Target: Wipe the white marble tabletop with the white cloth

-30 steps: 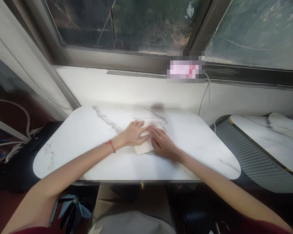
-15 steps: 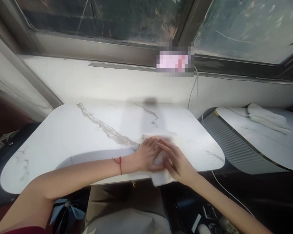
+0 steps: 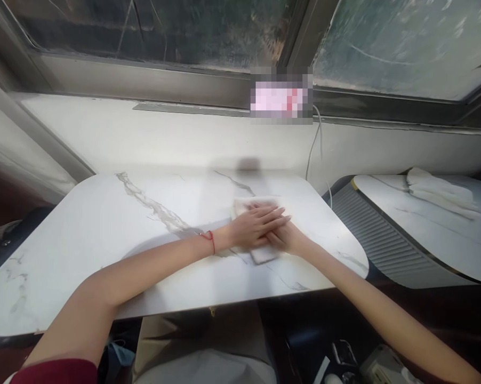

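Observation:
A white folded cloth (image 3: pixel 260 255) lies flat on the white marble table (image 3: pixel 104 224), right of its middle. My left hand (image 3: pixel 254 226), with a red string on the wrist, presses down on the cloth with fingers stretched out flat. My right hand (image 3: pixel 290 238) also rests on the cloth, partly under the left hand's fingers. Both hands cover most of the cloth; only its near corner and far edge show.
A window with a metal frame (image 3: pixel 152 85) runs along the wall behind the table. A white cable (image 3: pixel 313 146) hangs down the wall. To the right stands a second marble top (image 3: pixel 436 229) with a white folded cloth (image 3: pixel 440 192) on it. Small items lie on the floor (image 3: pixel 344 362).
Both hands slid the cloth from the table's near edge back toward the wall. The left hand now overlaps the right. The camera view shifted slightly.

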The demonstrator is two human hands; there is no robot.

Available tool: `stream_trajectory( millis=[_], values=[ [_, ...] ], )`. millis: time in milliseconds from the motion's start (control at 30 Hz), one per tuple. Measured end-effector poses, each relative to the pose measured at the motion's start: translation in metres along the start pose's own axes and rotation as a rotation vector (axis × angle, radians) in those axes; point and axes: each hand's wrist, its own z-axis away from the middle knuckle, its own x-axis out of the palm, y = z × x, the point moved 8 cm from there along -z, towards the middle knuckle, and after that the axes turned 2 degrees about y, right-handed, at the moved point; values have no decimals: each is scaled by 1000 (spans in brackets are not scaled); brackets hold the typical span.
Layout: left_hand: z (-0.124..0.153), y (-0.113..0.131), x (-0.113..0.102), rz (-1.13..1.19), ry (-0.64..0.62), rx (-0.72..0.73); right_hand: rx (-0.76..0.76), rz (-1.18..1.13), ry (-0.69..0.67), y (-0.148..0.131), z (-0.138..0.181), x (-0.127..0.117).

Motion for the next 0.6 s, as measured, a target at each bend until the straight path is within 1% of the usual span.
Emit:
stream_trajectory(
  millis=[67,100,167,233,367,500,600],
  values=[
    [-10,-14,4,102,-105,-23,32,2,-42,18,-9,4],
    [-16,-23,4,150,-135,-56,45,-6,-53,27,-14,4],
    [-27,-43,3,236,-164,-128,68,-24,-78,45,-26,5],
    [-38,-62,2,283,-160,-188,110,-39,-100,65,-37,7],
    [-59,-95,2,239,-88,-255,211,-52,-65,105,-63,7],
    [-76,-125,6,199,30,-279,219,-94,22,130,-86,4],
    [-87,-150,8,219,109,-343,308,-90,51,151,-98,3]
  ],
)
